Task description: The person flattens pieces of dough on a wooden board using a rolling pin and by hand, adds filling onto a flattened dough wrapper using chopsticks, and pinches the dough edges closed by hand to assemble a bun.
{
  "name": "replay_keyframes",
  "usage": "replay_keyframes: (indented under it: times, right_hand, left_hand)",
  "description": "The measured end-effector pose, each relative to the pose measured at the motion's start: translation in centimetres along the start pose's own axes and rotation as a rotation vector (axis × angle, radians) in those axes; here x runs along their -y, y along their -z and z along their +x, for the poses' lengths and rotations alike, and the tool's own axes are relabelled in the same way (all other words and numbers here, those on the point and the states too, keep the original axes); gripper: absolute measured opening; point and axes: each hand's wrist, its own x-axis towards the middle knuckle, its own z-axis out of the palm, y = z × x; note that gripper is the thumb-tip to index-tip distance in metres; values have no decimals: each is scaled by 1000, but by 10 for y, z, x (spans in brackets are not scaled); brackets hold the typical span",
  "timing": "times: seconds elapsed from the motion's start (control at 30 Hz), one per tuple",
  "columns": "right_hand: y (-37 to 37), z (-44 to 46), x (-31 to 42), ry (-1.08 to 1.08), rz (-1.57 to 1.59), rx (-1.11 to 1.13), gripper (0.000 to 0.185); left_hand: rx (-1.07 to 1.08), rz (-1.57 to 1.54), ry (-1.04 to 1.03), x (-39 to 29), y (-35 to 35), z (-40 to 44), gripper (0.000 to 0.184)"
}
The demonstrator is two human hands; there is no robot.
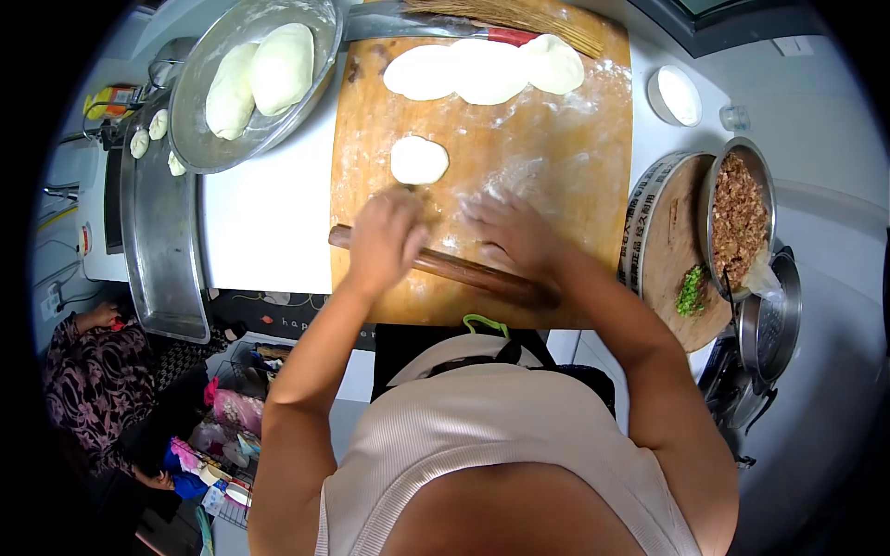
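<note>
Around the board (584, 208) I read "happ" on the dark mat (297, 322), eight o'clock; left hand (387, 236) blurred over the rolling pin (464, 269), seven, grip unclear; flat dough (419, 160), ten; right hand (514, 230) spread; Chinese lettering on the chopping block (684, 218), three.

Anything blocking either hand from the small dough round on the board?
Nothing visible. The small dough round lies just beyond the left hand; only board shows between it and the right hand. The rolling pin lies on the wearer's side, not between. Blur hides whether the left hand touches the round.
</note>
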Motion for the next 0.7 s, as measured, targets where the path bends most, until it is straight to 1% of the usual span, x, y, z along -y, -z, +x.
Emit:
replay_keyframes:
  times: [0.03, 0.07, 0.13, 0.23, 0.33, 0.37, 0.47, 0.5, 0.57, 0.63, 0.7]
  right_hand:
    - [-3, -14, -4, 31, -7, 136, 51]
    - [-2, -25, -16, 14, -52, 158, 52]
    - [11, -30, -32, -22, -138, 209, 55]
    - [9, 8, -16, -295, -153, -23, 55]
    - [-9, 13, 14, -54, -53, 36, 56]
    - [-4, 3, 26, 5, 50, 38, 47]
    - [-14, -29, -19, -44, 276, 7, 36]
    - [-10, -20, -31, -338, 49, 103, 26]
    - [13, 36, -21, -620, -4, -301, 29]
    - [-14, 85, -40, -428, 85, -493, 38]
    - [8, 125, -6, -553, 114, -288, 46]
  left_hand:
    - [69, -10, -40, -7, 5, -13, 44]
    - [136, -22, -80, -10, 7, -23, 47]
    - [155, 23, -104, -10, 4, -41, 51]
    - [175, 79, -134, -8, -7, -58, 54]
    - [115, 105, -122, -7, -16, -61, 52]
    - [102, 102, -119, -7, -17, -60, 52]
    - [49, 98, -105, -6, -23, -62, 50]
    - [39, 102, -100, -7, -23, -63, 50]
    - [24, 107, -108, -7, -22, -62, 49]
    - [26, 93, -114, -8, -24, -63, 46]
    - [24, 126, -116, -7, -27, -64, 44]
